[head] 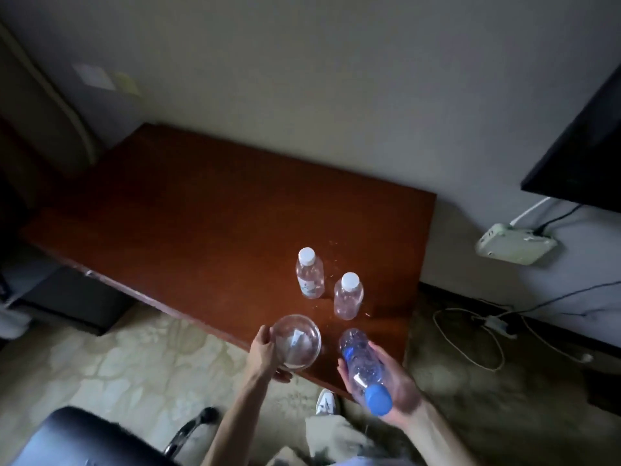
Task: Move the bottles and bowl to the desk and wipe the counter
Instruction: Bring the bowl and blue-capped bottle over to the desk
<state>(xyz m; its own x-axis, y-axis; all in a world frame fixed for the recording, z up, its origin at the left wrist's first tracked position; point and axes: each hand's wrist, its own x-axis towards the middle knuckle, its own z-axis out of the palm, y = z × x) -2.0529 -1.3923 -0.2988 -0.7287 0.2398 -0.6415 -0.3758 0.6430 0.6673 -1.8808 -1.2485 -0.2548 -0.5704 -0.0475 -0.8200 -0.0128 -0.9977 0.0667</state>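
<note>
Your glass bowl (295, 343) sits right at the near edge of the desk (208, 210), so a careless release could tip it to the floor; the blue-capped bottle (364, 369) lies tilted in your palm, base towards the desk, and could roll off if set down on its side; stand it upright. Your left hand (265, 351) curls round the bowl's rim, fingers partly closed on it; your right hand (393, 385) cradles the bottle with fingers loosely wrapped. Two white-capped bottles (311, 277) already stand on the desk, just beyond.
</note>
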